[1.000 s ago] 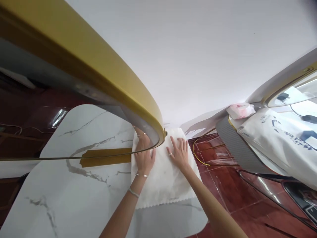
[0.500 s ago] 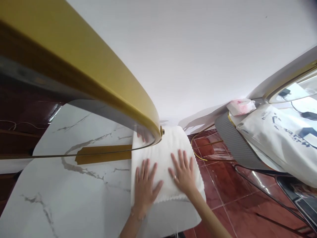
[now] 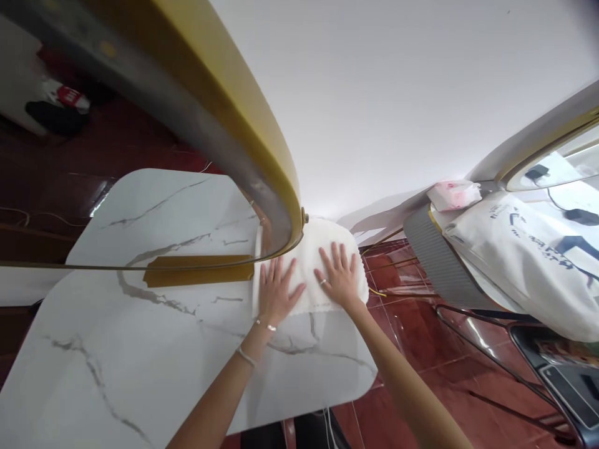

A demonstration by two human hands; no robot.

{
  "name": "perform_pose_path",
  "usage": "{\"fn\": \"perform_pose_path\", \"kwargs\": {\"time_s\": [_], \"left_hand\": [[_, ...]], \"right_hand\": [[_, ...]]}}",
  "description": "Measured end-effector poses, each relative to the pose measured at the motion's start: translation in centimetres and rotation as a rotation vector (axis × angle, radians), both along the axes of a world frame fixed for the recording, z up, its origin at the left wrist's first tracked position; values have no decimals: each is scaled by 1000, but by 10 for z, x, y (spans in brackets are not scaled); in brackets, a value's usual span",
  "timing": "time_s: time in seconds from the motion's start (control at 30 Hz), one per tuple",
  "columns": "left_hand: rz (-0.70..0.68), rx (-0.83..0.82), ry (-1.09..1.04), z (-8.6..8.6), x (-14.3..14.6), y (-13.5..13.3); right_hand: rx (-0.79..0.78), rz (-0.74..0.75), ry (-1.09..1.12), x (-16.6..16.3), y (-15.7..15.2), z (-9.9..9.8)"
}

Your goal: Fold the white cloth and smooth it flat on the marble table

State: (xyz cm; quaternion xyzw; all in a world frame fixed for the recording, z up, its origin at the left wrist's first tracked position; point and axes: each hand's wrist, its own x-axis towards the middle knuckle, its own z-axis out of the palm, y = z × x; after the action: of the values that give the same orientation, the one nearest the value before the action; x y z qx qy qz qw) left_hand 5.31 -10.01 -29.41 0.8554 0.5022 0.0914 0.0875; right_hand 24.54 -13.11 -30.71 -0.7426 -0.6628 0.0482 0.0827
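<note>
A white cloth with a scalloped edge [image 3: 306, 277] lies on the marble-patterned table [image 3: 187, 355], at its right end close to the wall. My left hand [image 3: 276, 292] rests on the cloth's left part, palm down with fingers spread. On the right part lies my right hand [image 3: 340, 277], also flat with fingers apart and a ring on one finger. Both hands press on the cloth's top and grip nothing. The lower rim of a gold-framed mirror [image 3: 281, 168] hangs over the cloth's far left corner and hides some of it.
A brown strip [image 3: 196, 271] lies on the table left of the cloth. At right, a white printed bag [image 3: 524, 255] and a pink-and-white packet [image 3: 453, 194] sit on another surface by a second mirror. Below are a dark chair [image 3: 561, 368] and red floor tiles [image 3: 421, 330].
Both hands and the cloth's near edge have moved away from me, towards the wall. More marble shows in front of the cloth. The camera view has shifted slightly.
</note>
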Motion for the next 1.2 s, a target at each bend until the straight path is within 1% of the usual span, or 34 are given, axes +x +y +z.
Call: {"fn": "perform_pose_path", "kwargs": {"time_s": [0.07,0.13,0.2,0.3,0.37,0.43,0.5,0.57,0.63,0.7,0.77,0.87,0.97,1.03,1.1,1.13,1.2], "left_hand": [[8,4,-5,0,2,3],[8,10,-11,1,-1,-10],[4,11,-15,3,-11,-37],[5,6,-8,3,-33,-91],[15,12,-1,0,-50,-126],[41,29,4,-4,-64,-152],[66,45,-1,-7,-72,-166],[90,41,-18,-8,-71,-169],[118,28,-53,-7,-60,-164],[104,9,-95,-7,-39,-155],[22,-11,-135,-6,-11,-142],[-89,-16,-190,-7,30,-123],[-107,13,-217,-8,56,-110],[-112,31,-209,-9,59,-105],[-116,39,-196,-8,53,-105],[-116,41,-191,-8,48,-106],[-107,49,-184,-7,35,-113]], "right_hand": [[-5,-5,-6,1,3,-1],[9,-6,-15,-4,-12,0],[25,1,-21,-14,-42,1],[31,23,-16,-35,-98,3],[29,40,-5,-50,-129,3],[32,49,6,-63,-149,2],[42,56,10,-71,-157,1],[59,64,5,-73,-157,0],[77,74,-7,-71,-154,-2],[90,77,-23,-66,-151,-5],[97,38,-48,-58,-149,-9],[108,-69,-68,-35,-146,-15],[116,-76,-4,1,-136,-19],[152,-58,85,25,-120,-20],[216,-57,166,41,-99,-21],[237,-54,187,43,-88,-22],[226,-61,159,36,-70,-24]]}}
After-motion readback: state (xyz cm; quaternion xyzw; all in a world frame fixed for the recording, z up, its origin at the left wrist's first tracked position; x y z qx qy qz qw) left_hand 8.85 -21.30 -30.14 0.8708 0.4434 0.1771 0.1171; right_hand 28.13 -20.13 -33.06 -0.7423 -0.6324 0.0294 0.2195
